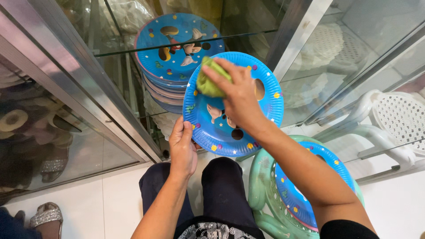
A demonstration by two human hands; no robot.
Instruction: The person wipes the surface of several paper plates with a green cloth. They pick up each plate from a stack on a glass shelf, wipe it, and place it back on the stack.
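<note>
One round blue paper plate (212, 126) was held up, tilted, before a glass cabinet. The left hand (183, 148) pinched its lower rim. The right hand (239, 95), fingers curled, pressed one crumpled green cloth (207, 82) against its face. A stack of matching plates (170, 86) sat on the cabinet shelf, and another blue plate (294, 194) lay on one green plastic stool (261, 186).

White lattice chair (396, 117); green stool (261, 186); silver sandals (46, 216).

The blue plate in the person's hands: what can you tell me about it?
The plate is round, blue, seemingly paper, with a fluted rim, coloured dots, a cartoon print and round holes. It is tilted up before a glass cabinet. The left hand grips its lower edge; the right hand presses a green cloth against its face.
</note>
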